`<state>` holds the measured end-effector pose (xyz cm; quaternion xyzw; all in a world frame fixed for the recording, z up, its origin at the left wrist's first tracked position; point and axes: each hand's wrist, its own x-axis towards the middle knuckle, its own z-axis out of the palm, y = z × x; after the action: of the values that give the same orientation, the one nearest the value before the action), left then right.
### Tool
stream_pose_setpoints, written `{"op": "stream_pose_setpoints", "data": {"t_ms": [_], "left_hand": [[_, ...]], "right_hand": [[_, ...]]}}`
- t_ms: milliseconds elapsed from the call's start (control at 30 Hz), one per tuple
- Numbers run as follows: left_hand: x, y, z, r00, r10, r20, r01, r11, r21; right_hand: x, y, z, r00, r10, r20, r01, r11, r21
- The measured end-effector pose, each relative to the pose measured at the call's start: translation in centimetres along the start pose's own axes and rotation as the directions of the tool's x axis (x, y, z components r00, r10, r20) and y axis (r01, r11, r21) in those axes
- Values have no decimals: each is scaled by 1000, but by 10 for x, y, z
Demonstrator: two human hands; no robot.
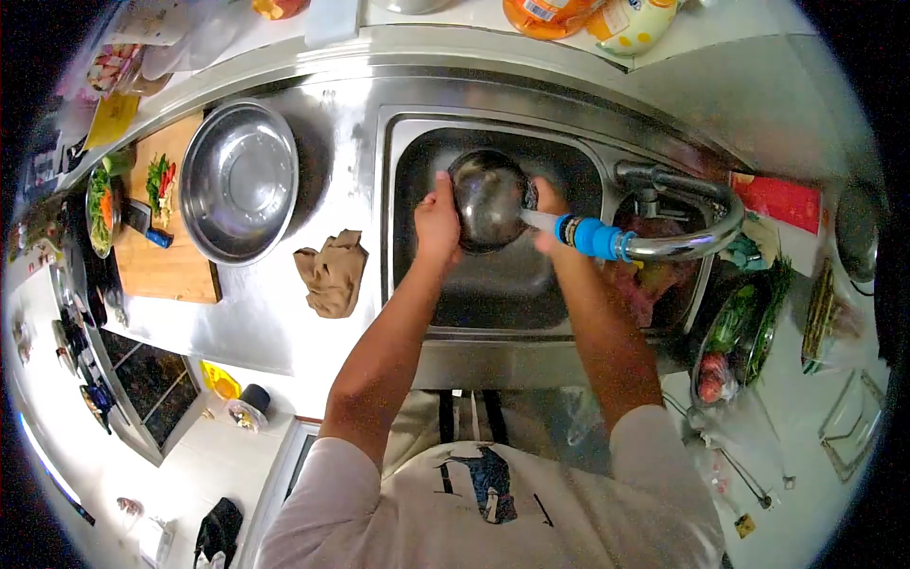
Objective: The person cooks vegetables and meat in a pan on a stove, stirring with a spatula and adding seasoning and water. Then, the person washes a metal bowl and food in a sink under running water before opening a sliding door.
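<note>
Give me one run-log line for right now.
left hand: gripping metal bowl, left side | right hand: gripping bowl, right side | bowl: over sink | blue nozzle: water running | brown cloth: left of sink

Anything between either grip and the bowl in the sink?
Nothing visible: left grip is on the left side of the bowl, right grip on its right. The blue nozzle is nearby; its pale stream crosses over the right grip in this view.

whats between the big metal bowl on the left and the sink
In the head view, a crumpled brown cloth lies between them on the steel counter, otherwise bare there.
</note>
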<state>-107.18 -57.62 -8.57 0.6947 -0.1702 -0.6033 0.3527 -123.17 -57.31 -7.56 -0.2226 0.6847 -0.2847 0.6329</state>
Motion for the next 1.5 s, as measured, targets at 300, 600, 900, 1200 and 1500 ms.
{"op": "stream_pose_setpoints", "data": {"t_ms": [300,600,900,1200,1500], "left_hand": [[-21,4,42,935,353,36,-348,895,279],[-32,26,61,413,309,857,-910,108,400],[-19,-3,58,401,393,827,-906,38,421],[5,-38,10,896,-184,403,165,983,82],[-6,-43,-22,874,-371,313,237,889,391]], "right_hand": [[-16,49,35,951,245,189,-303,604,738],[-42,13,-51,943,326,72,-277,641,716],[-28,80,-63,954,218,-208,-74,838,540],[-9,107,-86,920,-79,-384,-12,973,-229],[-24,43,-48,762,-648,-17,411,503,-760]]}}
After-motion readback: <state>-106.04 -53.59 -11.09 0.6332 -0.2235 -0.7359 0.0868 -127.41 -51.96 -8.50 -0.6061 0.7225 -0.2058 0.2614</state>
